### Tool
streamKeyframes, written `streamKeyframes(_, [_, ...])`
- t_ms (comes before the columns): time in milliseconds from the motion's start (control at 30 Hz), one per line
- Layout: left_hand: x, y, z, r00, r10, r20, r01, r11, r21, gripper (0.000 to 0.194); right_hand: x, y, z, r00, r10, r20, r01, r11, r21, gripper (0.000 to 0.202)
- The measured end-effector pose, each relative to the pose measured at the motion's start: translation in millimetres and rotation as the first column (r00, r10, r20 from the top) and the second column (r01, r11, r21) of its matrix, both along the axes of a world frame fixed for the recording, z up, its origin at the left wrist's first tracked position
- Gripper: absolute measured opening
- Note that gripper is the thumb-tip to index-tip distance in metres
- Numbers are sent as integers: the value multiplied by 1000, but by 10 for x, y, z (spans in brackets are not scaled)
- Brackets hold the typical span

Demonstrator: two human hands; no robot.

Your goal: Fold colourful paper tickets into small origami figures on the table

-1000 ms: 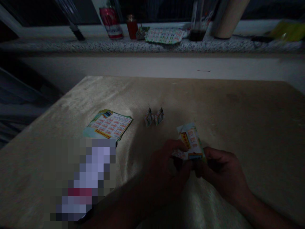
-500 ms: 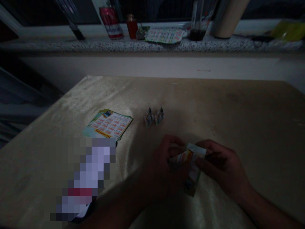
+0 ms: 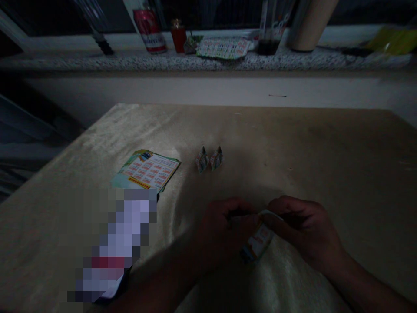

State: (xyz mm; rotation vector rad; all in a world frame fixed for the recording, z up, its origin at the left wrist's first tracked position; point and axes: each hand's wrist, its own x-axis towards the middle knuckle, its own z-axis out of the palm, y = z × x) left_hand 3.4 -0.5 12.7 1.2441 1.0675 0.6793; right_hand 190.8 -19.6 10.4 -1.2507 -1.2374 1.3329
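Note:
A printed paper slip (image 3: 259, 243), bent near its top, is pinched between my two hands above the front of the table. My left hand (image 3: 228, 226) grips its upper left part with the fingers curled. At its top right corner, my right hand (image 3: 302, 226) holds the edge between thumb and fingers. Two small folded paper pieces (image 3: 209, 160) stand side by side beyond my hands. To the left lies a stack of printed cards (image 3: 151, 169).
A pixelated phone-like object (image 3: 120, 243) lies left of my left forearm. The table (image 3: 309, 139) reaches to the wall. On the windowsill (image 3: 130, 63) stand a red can (image 3: 150, 32), a small red bottle (image 3: 179, 37), a patterned packet (image 3: 223, 48), a glass (image 3: 269, 34) and a beige cylinder (image 3: 311, 26).
The fingers of my left hand have closed in over the slip and moved toward my right hand. The slip's lower end has swung left, and its top is now bent and less visible.

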Motion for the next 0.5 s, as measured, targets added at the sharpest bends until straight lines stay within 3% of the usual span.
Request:
streamKeyframes(200, [-24, 12, 19, 999, 11, -37, -11, 1000, 6, 19, -10, -25, 19, 997, -38, 62, 34, 997, 67, 7])
streamKeyframes(300, [-28, 28, 18, 1000, 23, -5, -24, 998, -62, 21, -9, -33, 6, 998, -39, 40, 35, 995, 95, 7])
streamKeyframes(500, [-54, 77, 27, 1000, 28, 10, -26, 979, -200, 27, 51, -3, 6, 997, 62, -53, -62, 998, 7, 5])
